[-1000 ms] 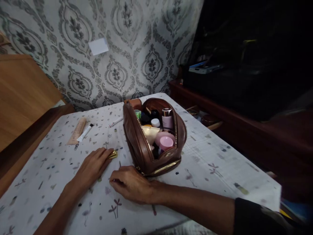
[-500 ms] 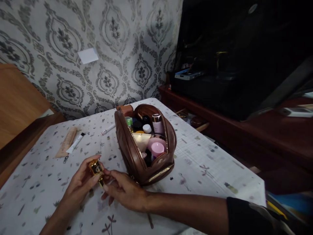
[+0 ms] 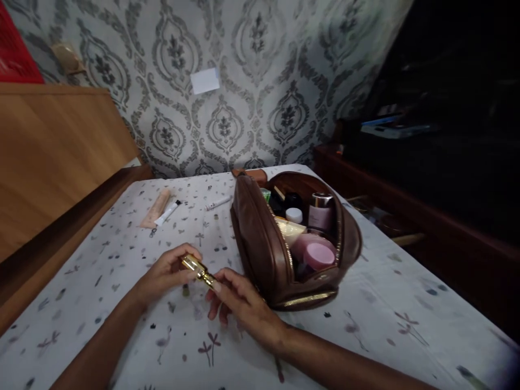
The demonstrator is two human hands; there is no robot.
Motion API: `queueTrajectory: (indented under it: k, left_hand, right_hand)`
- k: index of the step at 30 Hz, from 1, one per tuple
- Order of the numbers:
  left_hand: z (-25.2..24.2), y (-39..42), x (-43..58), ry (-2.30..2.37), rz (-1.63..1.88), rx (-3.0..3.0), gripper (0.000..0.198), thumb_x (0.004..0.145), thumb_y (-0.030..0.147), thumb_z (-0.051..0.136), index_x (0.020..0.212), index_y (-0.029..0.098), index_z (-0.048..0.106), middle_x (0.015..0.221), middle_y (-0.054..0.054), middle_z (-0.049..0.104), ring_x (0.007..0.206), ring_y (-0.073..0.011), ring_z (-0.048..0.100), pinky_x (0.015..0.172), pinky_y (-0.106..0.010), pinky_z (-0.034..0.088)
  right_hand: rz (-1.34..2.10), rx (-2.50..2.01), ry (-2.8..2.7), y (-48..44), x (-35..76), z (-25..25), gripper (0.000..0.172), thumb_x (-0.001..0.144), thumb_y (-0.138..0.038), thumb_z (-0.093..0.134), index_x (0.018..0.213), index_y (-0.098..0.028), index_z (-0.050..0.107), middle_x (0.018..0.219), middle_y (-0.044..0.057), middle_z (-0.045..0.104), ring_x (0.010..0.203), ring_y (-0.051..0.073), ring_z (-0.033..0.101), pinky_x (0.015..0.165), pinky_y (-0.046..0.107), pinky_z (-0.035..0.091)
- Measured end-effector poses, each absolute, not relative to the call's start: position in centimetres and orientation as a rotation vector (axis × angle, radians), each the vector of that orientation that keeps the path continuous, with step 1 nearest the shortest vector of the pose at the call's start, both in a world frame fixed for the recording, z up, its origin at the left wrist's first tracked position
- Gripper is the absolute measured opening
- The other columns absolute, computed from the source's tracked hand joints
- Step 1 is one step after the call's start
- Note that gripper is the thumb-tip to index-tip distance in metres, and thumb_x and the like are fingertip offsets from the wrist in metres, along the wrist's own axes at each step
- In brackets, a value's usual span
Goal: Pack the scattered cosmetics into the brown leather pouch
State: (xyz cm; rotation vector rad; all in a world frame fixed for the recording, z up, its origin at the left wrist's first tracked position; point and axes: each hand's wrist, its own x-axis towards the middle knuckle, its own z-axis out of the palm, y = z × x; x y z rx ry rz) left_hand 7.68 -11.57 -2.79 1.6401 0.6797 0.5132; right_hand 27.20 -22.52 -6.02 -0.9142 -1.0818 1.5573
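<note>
A small shiny gold bottle (image 3: 195, 265) is held between both hands, tilted down to the right. My left hand (image 3: 168, 273) grips its wider end between thumb and fingers. The fingertips of my right hand (image 3: 239, 303) pinch the narrow gold end, with the other fingers curled below. Just right of the hands stands a brown bag (image 3: 260, 238), unzipped. Inside it are a pink-lidded jar (image 3: 319, 255), a white cap (image 3: 294, 215), a pale pink bottle (image 3: 320, 214) and several other items.
On the patterned white cloth (image 3: 134, 336) lie a beige tube (image 3: 156, 208), a white tube with a black cap (image 3: 167, 213) and a white pen-like stick (image 3: 217, 203). A wooden board (image 3: 60, 141) stands left; a dark red cabinet (image 3: 447, 271) is at the right.
The view has swung left, so the bag and hands appear further right. The gold bottle has turned from nearly upright to a flatter slant, its label no longer showing.
</note>
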Motion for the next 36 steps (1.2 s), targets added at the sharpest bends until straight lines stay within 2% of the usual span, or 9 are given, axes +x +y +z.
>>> queueTrajectory:
  k: [6, 12, 17, 21, 24, 26, 28, 32, 36]
  left_hand:
    - [-3.0, -11.0, 7.5, 0.69, 0.489, 1.653, 0.038, 0.085, 0.049, 0.075, 0.097, 0.018, 0.056, 0.086, 0.0, 0.059, 0.077, -0.0136, 0.052, 0.068, -0.024, 0.038]
    - [-4.5, -10.0, 7.7, 0.724, 0.536, 1.694, 0.043, 0.084, 0.056, 0.072, 0.092, 0.019, 0.051, 0.072, 0.005, 0.051, 0.059, -0.0094, 0.042, 0.054, -0.022, 0.031]
    - [-4.9, -10.1, 7.9, 0.757, 0.591, 1.777, 0.038, 0.095, 0.058, 0.056, 0.09, 0.021, 0.049, 0.067, 0.006, 0.052, 0.057, -0.0101, 0.044, 0.052, -0.022, 0.032]
    - [-4.6, -10.5, 8.4, 0.849, 0.627, 1.878, 0.055, 0.103, 0.059, 0.031, 0.067, 0.02, 0.044, 0.053, 0.005, 0.046, 0.051, -0.0102, 0.042, 0.058, -0.025, 0.036]
    - [-4.4, -10.6, 8.7, 0.877, 0.632, 1.895, 0.063, 0.102, 0.062, 0.026, 0.058, 0.02, 0.044, 0.048, 0.004, 0.044, 0.048, -0.0106, 0.041, 0.057, -0.027, 0.036]
    - [-4.4, -10.7, 8.7, 0.866, 0.628, 1.86, 0.063, 0.101, 0.065, 0.027, 0.064, 0.019, 0.05, 0.05, 0.004, 0.047, 0.048, -0.0109, 0.041, 0.054, -0.027, 0.035]
    - [-4.3, -10.8, 8.7, 0.841, 0.628, 1.802, 0.06, 0.1, 0.067, 0.028, 0.081, 0.018, 0.056, 0.056, 0.004, 0.051, 0.049, -0.0114, 0.043, 0.052, -0.026, 0.035]
    - [-4.2, -10.8, 8.3, 0.795, 0.624, 1.695, 0.047, 0.097, 0.065, 0.044, 0.113, 0.021, 0.051, 0.07, 0.004, 0.055, 0.059, -0.0124, 0.049, 0.056, -0.025, 0.038]
    - [-4.4, -10.5, 7.9, 0.689, 0.592, 1.632, 0.041, 0.089, 0.05, 0.068, 0.113, 0.025, 0.046, 0.078, 0.006, 0.051, 0.064, -0.0099, 0.046, 0.058, -0.022, 0.035]
  right_hand:
    - [1.367, -1.019, -1.019, -21.4, 25.9, -6.4, 0.058, 0.081, -0.074, 0.062, 0.092, -0.018, 0.057, 0.079, 0.0, 0.06, 0.058, 0.01, 0.056, 0.05, 0.022, 0.041]
    - [1.21, -1.153, -0.878, -18.5, 25.0, -6.2, 0.045, 0.081, -0.063, 0.062, 0.087, -0.019, 0.054, 0.065, -0.005, 0.053, 0.052, 0.009, 0.046, 0.046, 0.021, 0.033]
    - [1.057, -1.142, -0.979, -17.6, 25.0, -7.3, 0.037, 0.087, -0.057, 0.056, 0.084, -0.021, 0.052, 0.064, -0.004, 0.05, 0.053, 0.01, 0.044, 0.046, 0.022, 0.03]
    - [0.988, -1.125, -1.089, -18.3, 25.0, -7.6, 0.033, 0.093, -0.052, 0.054, 0.1, -0.02, 0.058, 0.07, -0.003, 0.05, 0.059, 0.011, 0.046, 0.048, 0.023, 0.032]
    - [1.009, -1.128, -1.09, -18.6, 25.1, -7.5, 0.035, 0.094, -0.053, 0.052, 0.105, -0.02, 0.057, 0.069, -0.004, 0.051, 0.054, 0.011, 0.043, 0.047, 0.023, 0.031]
    - [1.018, -1.141, -1.077, -18.6, 25.2, -7.5, 0.037, 0.094, -0.055, 0.053, 0.104, -0.02, 0.057, 0.068, -0.004, 0.051, 0.051, 0.01, 0.041, 0.046, 0.024, 0.031]
    - [1.017, -1.152, -1.068, -18.5, 25.3, -7.4, 0.038, 0.093, -0.056, 0.054, 0.104, -0.019, 0.057, 0.067, -0.004, 0.052, 0.051, 0.01, 0.041, 0.045, 0.024, 0.033]
    - [1.001, -1.148, -1.056, -18.5, 25.3, -7.3, 0.037, 0.093, -0.055, 0.055, 0.104, -0.02, 0.057, 0.067, -0.004, 0.053, 0.052, 0.011, 0.044, 0.046, 0.024, 0.035]
    - [1.011, -1.146, -1.038, -18.7, 25.3, -7.3, 0.035, 0.093, -0.053, 0.055, 0.105, -0.02, 0.056, 0.07, -0.003, 0.054, 0.054, 0.012, 0.046, 0.046, 0.023, 0.036]
